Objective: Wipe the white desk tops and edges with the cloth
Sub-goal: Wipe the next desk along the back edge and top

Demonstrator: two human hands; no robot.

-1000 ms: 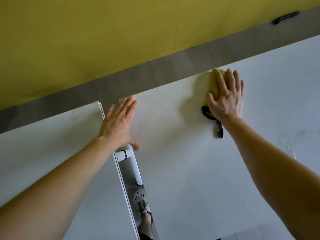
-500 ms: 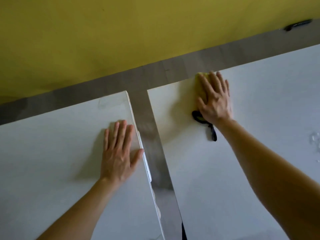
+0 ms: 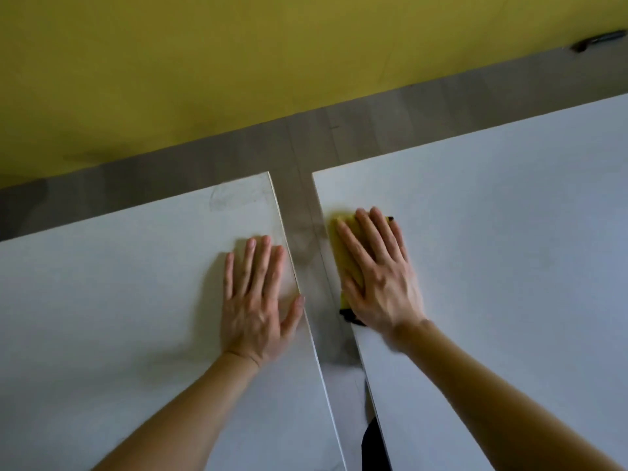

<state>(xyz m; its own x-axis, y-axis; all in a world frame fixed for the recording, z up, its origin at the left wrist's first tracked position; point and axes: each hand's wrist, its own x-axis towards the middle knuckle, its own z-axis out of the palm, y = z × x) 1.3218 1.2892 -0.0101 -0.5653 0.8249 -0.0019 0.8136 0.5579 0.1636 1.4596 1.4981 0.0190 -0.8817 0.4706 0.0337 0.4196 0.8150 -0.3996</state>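
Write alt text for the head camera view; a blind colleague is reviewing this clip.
Seen from above, a person's right hand presses a yellow cloth with black trim flat near the left edge of a white desk top. The left hand lies flat and empty on a neighbouring white desk top across a narrow gap, with grey floor and a yellow wall beyond.

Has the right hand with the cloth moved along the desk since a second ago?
Yes. The right hand has slid the yellow cloth from near the right desk's far edge toward its left edge, beside the gap, and closer to the person.
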